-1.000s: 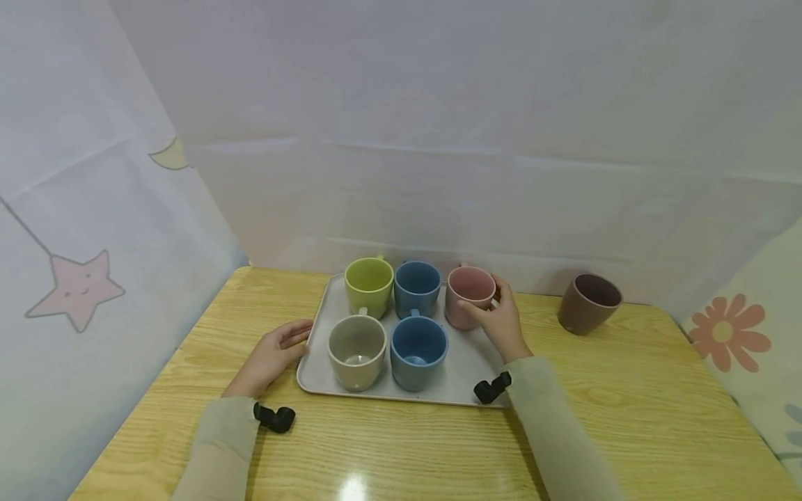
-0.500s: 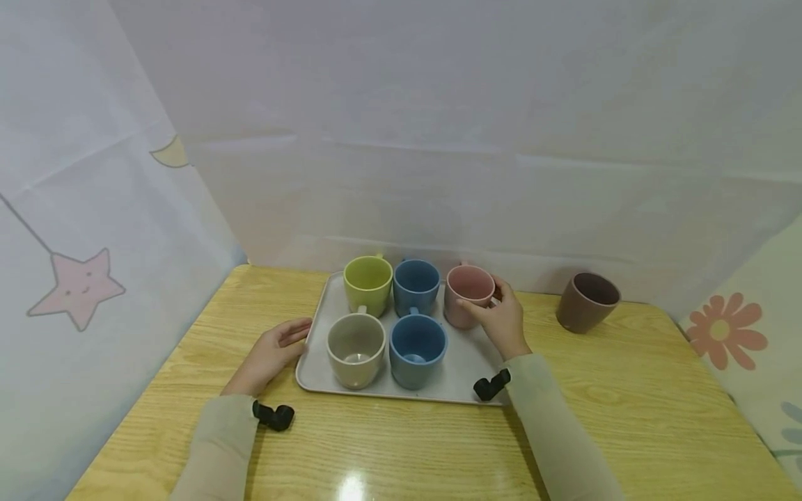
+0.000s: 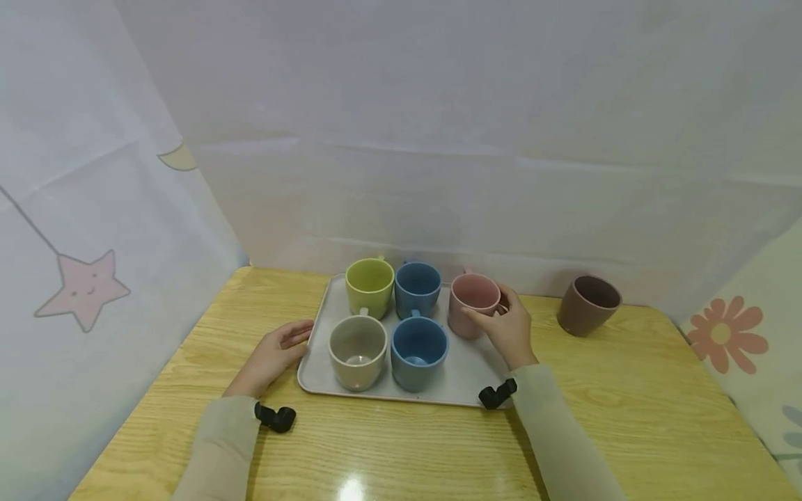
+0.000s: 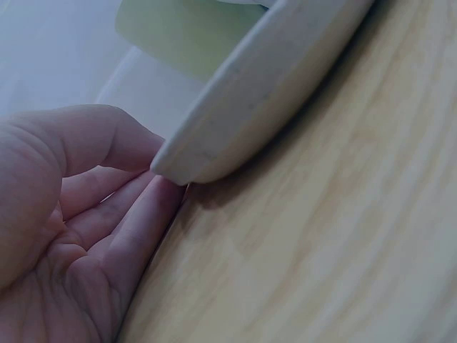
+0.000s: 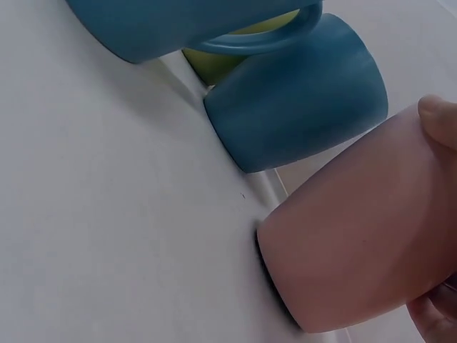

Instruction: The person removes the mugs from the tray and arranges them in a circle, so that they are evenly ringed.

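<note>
My right hand grips the pink mug by its side, near the right end of the pale tray. In the right wrist view the pink mug leans, with a dark shadow along its base edge, and a thumb presses near its rim. At the tray's left edge, my left hand pinches the rim. Close up, in the left wrist view, thumb and fingers meet at the tray's edge. A blue mug stands left of the pink one, and another blue mug stands nearer me.
Also on the tray are a green mug at back left and a beige mug at front left. A brown cup sits tilted on the wooden table to the right. White cloth hangs behind.
The pink mug has shifted slightly toward me and to the right, together with my right hand. My left hand stays at the tray's edge.
</note>
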`<state>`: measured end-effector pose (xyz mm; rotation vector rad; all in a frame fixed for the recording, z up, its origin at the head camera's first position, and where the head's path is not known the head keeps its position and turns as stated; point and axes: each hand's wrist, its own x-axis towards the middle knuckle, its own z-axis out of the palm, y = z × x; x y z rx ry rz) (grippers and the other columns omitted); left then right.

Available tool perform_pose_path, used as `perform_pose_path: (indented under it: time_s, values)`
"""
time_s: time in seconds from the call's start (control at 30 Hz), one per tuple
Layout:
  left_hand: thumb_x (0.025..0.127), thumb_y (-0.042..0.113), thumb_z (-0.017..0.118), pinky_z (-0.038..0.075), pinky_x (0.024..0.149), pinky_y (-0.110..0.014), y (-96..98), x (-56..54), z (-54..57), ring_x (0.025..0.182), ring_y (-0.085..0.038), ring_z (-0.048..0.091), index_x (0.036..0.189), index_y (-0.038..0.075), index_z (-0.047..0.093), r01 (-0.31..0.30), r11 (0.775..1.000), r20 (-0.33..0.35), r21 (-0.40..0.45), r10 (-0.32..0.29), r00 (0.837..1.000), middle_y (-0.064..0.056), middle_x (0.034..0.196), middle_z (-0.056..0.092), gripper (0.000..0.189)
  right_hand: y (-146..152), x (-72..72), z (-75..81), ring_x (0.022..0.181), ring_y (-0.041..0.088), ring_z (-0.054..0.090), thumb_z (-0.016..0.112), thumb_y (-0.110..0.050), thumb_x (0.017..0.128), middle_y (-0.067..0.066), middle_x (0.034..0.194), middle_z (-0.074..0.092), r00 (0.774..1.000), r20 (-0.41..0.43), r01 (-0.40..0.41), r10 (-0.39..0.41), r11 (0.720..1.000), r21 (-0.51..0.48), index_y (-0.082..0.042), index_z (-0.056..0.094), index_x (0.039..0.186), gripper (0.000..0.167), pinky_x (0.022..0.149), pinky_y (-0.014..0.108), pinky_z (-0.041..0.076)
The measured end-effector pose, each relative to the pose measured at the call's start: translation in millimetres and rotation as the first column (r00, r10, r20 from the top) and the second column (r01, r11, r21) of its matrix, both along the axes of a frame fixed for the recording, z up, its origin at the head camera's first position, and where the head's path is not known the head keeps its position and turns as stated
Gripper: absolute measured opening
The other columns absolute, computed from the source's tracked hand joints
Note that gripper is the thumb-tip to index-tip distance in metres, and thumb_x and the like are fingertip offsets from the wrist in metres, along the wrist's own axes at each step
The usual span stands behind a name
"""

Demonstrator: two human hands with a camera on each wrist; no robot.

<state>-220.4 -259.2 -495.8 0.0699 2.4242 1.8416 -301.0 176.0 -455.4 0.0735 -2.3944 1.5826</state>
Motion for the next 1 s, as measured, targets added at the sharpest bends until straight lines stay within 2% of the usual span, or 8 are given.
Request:
perform_pose_path:
  time_s: [0.27, 0.47, 0.67, 0.83, 1.0]
  values:
    - [0.102, 0.006, 0.059, 0.045, 0.095, -0.014, -0.2, 1.7, 1.6, 0.143, -0.036, 0.042, 0.154, 0.000, 0.039, 0.000, 1.000, 0.010, 0.010, 0.000, 1.000, -0.025, 0.152, 0.046, 0.057, 17, 14.4, 6.8, 0.129, 0.023, 0.053, 0.093, -0.032, 0.074, 0.012, 0.137, 0.058, 1.000, -0.004, 0.027, -0.028, 0.997, -0.077, -0.007, 0.052, 0.144, 0.085, 0.111, 0.038, 0.043]
    - [0.102, 0.006, 0.059, 0.045, 0.095, -0.014, 0.5, 2.5, 3.2, 0.143, -0.037, 0.041, 0.154, 0.000, 0.039, -0.001, 1.000, 0.012, 0.016, 0.000, 1.000, -0.025, 0.152, 0.045, 0.057, 35, 23.6, 15.2, 0.123, 0.022, 0.056, 0.092, -0.021, 0.077, 0.012, 0.133, 0.059, 0.996, -0.080, 0.040, -0.047, 0.995, -0.089, -0.005, 0.055, 0.140, 0.075, 0.107, 0.030, 0.046]
    - [0.102, 0.006, 0.058, 0.045, 0.095, -0.014, 1.5, 2.5, 5.1, 0.143, -0.038, 0.041, 0.154, -0.001, 0.038, 0.006, 1.000, 0.006, 0.012, -0.007, 1.000, -0.026, 0.152, 0.045, 0.057, 54, 29.7, 20.6, 0.121, 0.024, 0.057, 0.091, -0.016, 0.077, 0.012, 0.133, 0.059, 0.986, -0.132, 0.089, -0.099, 0.993, -0.084, -0.004, 0.055, 0.142, 0.075, 0.100, 0.018, 0.046]
    - [0.101, 0.006, 0.059, 0.045, 0.094, -0.013, 1.5, 1.6, 3.8, 0.142, -0.037, 0.041, 0.154, 0.000, 0.039, -0.005, 1.000, 0.017, 0.015, 0.005, 1.000, -0.025, 0.152, 0.046, 0.056, 70, 32.4, 18.7, 0.114, 0.015, 0.058, 0.090, -0.013, 0.078, 0.012, 0.128, 0.061, 0.979, -0.146, 0.124, -0.139, 0.986, -0.109, -0.004, 0.056, 0.142, 0.073, 0.093, 0.012, 0.046]
    - [0.102, 0.007, 0.059, 0.045, 0.094, -0.013, 1.3, 2.8, 3.0, 0.142, -0.039, 0.041, 0.154, -0.001, 0.038, 0.002, 1.000, 0.003, -0.007, -0.002, 1.000, -0.026, 0.152, 0.045, 0.057, 84, 34.0, 14.6, 0.108, 0.008, 0.058, 0.088, -0.013, 0.080, 0.009, 0.127, 0.060, 0.977, -0.124, 0.154, -0.172, 0.977, -0.146, -0.004, 0.055, 0.143, 0.071, 0.087, 0.010, 0.047]
